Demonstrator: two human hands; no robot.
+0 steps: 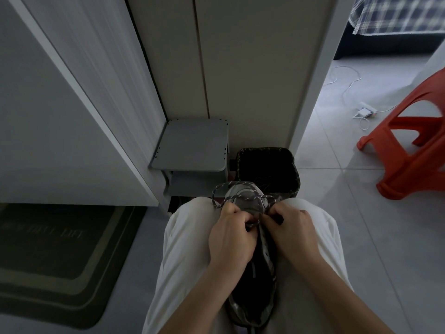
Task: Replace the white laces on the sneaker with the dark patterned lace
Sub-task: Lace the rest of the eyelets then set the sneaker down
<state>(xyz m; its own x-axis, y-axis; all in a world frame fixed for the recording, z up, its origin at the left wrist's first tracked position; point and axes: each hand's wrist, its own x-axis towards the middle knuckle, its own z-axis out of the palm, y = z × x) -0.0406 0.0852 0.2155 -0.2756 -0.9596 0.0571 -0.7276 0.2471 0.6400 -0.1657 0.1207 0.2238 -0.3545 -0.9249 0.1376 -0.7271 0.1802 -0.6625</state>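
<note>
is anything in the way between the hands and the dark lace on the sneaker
Nothing visible is. The left hand and right hand both already pinch the dark lace over the sneaker, which lies between the knees.

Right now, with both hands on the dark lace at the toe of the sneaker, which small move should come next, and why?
Probably draw both ends toward the body to take up slack: the dark patterned lace bows in loose loops over the toe of the sneaker, while the left hand and right hand pinch it just behind.
</note>
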